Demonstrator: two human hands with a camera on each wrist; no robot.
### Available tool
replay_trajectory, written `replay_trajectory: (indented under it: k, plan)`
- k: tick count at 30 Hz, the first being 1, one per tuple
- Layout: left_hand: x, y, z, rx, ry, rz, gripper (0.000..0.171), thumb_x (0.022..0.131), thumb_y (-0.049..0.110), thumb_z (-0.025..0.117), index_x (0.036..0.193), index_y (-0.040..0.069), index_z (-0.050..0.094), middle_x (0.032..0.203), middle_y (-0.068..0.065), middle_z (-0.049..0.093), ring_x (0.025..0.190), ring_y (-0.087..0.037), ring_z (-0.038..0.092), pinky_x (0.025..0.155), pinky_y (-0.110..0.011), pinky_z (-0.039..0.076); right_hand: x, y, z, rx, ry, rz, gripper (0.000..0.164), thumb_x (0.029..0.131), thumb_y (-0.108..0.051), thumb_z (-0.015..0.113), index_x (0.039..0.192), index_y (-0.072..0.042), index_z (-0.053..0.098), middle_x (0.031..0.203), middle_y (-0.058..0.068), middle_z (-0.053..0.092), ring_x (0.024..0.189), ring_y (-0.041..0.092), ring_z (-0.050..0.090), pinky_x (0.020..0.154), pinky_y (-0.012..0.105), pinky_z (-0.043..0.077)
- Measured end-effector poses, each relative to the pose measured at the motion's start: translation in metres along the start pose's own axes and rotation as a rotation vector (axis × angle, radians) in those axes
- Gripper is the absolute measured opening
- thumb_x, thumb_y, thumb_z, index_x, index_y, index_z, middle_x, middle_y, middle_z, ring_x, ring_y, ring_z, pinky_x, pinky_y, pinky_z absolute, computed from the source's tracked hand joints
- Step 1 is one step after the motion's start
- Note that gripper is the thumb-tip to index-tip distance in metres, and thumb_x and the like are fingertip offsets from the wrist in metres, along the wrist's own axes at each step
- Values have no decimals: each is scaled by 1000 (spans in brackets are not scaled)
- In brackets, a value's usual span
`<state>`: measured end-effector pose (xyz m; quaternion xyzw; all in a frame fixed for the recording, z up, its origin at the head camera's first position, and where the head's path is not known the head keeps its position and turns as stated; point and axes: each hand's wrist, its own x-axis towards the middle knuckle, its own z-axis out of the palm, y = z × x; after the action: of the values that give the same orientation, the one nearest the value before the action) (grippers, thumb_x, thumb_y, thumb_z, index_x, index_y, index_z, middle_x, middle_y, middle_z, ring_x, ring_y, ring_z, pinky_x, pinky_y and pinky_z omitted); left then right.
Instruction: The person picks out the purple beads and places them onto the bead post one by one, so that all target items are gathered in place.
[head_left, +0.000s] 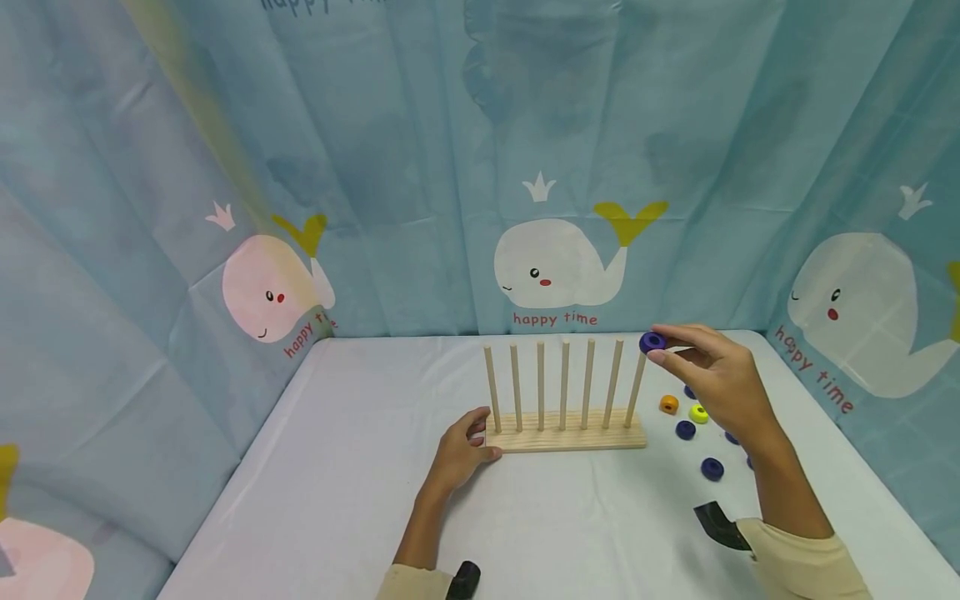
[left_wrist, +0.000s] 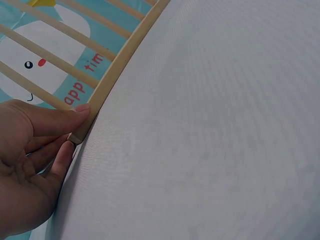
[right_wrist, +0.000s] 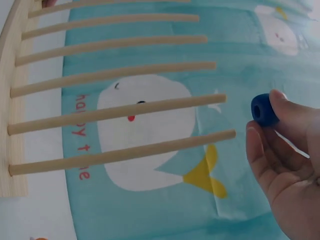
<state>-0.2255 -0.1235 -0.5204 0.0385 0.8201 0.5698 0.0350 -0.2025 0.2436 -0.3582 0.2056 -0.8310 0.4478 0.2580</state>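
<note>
A wooden peg rack with a row of upright dowels stands on the white table. My left hand holds the left end of its base, thumb in front and fingers behind; the left wrist view shows the thumb lying along the base edge. Between thumb and fingertips, my right hand pinches a dark blue bead with a hole through it. In the head view this bead overlaps the top of the rightmost dowel. The right wrist view shows the bead beyond the dowel tips, apart from them.
Right of the rack lie several loose beads: an orange bead, a yellow bead and dark blue ones, such as the blue bead nearest the front. A blue curtain with whale prints hangs behind and beside the table.
</note>
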Motion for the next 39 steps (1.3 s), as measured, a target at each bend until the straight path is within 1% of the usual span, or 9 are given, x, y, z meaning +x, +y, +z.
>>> replay_trajectory:
  k: [6, 16, 19, 25, 26, 32, 34, 39]
  plan:
    - [0, 2, 1, 2, 1, -3, 75, 86, 3, 85, 154, 7, 54, 145, -19, 61, 130, -38, 63, 110, -42, 57, 4, -5, 4, 32, -16, -5, 37, 96, 1, 75, 133, -3, 72, 120, 5, 70, 104, 0, 68, 88, 6, 56]
    - [1, 5, 2, 17, 14, -3, 74, 86, 3, 85, 153, 7, 54, 144, -20, 62, 129, -38, 64, 110, -41, 57, 11, -15, 16, 74, -62, -11, 37, 97, -2, 76, 133, -6, 72, 119, 8, 71, 101, 1, 68, 87, 8, 57]
    - [0, 5, 2, 21, 15, 4, 74, 86, 2, 85, 153, 6, 54, 144, -20, 62, 129, -38, 64, 109, -41, 58, 14, -17, 22, 103, -68, -19, 36, 97, -1, 75, 133, -5, 73, 119, 9, 71, 102, 2, 69, 88, 8, 58]
    - [0, 5, 2, 26, 20, 2, 73, 87, 3, 84, 153, 8, 55, 144, -18, 62, 129, -36, 64, 109, -39, 57, 17, -20, 32, 119, -84, -37, 36, 97, 0, 75, 133, -2, 72, 120, 12, 71, 102, 0, 69, 90, 8, 57]
    - [0, 5, 1, 26, 17, 11, 73, 87, 3, 84, 153, 7, 54, 144, -19, 62, 130, -37, 64, 110, -40, 57, 18, -20, 34, 121, -91, -40, 36, 97, 0, 75, 133, -2, 72, 120, 12, 71, 102, 0, 69, 90, 9, 57]
    - [-2, 6, 0, -4, 0, 16, 75, 86, 2, 84, 154, 4, 52, 145, -20, 60, 136, -38, 59, 113, -42, 55, 20, -23, 43, 171, -121, -55, 36, 97, 0, 75, 133, -5, 72, 119, 10, 72, 105, 2, 69, 90, 12, 59]
    - [-2, 5, 0, -7, 0, 9, 75, 86, 3, 84, 154, 4, 52, 146, -19, 60, 136, -37, 59, 113, -42, 55, 20, -24, 46, 182, -125, -55, 36, 97, -1, 75, 132, -6, 73, 119, 8, 72, 105, 4, 69, 90, 12, 59]
    - [-2, 3, 0, -6, 2, 14, 75, 86, 3, 84, 154, 4, 52, 145, -19, 61, 136, -37, 59, 113, -41, 55, 23, -27, 52, 160, -129, -50, 32, 97, -4, 76, 129, -8, 75, 120, 6, 73, 101, 10, 71, 88, 13, 59]
